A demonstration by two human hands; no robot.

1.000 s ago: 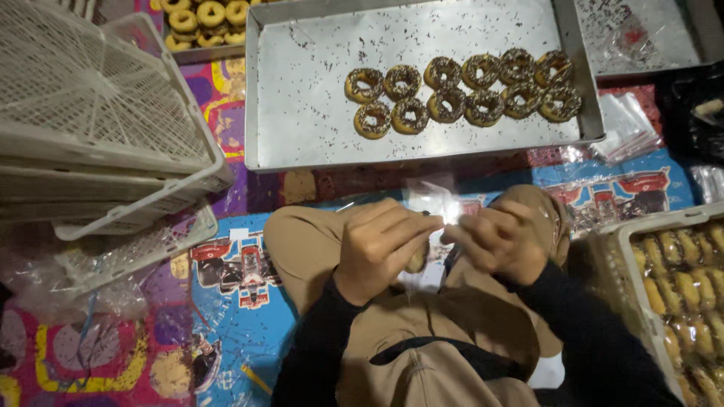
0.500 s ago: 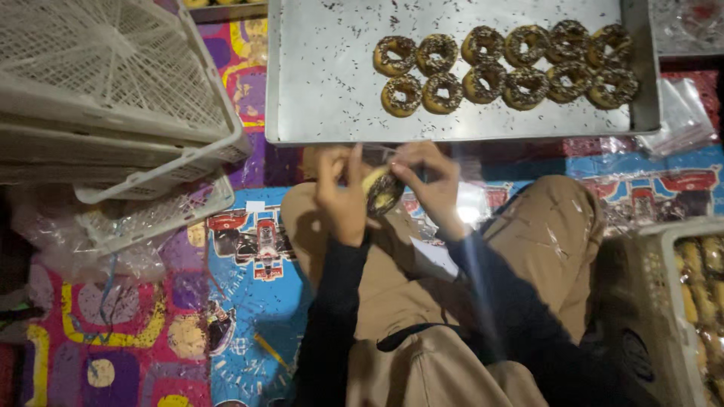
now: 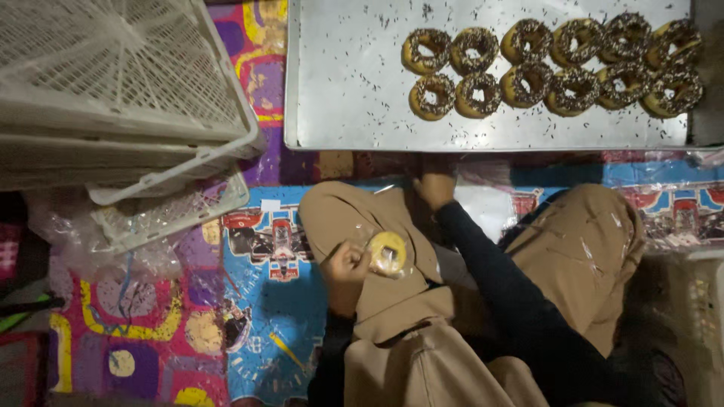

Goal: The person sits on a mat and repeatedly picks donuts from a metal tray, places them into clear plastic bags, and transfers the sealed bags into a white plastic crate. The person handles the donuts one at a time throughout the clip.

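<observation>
I sit cross-legged in tan trousers on a colourful mat. My left hand (image 3: 345, 265) rests on my left knee and holds a yellow-bottomed ring donut in clear plastic wrap (image 3: 388, 252). My right hand (image 3: 435, 185), in a dark sleeve, reaches forward between my knees onto clear plastic sheets (image 3: 483, 200) just before the metal tray (image 3: 347, 83); its fingers are hard to make out. On the tray's far right lie several ring donuts with chocolate sprinkles (image 3: 554, 68) in two rows.
White plastic lattice crates (image 3: 113, 98) are stacked at the left, with crumpled clear plastic (image 3: 98, 234) under them. Another pale crate (image 3: 705, 301) shows dimly at the right edge. The cartoon-printed mat (image 3: 264, 316) covers the floor.
Both hands were together at the wrapped donut before. Now my left hand has dropped to my knee with the donut, and my right hand has let go and reached toward the tray's edge.
</observation>
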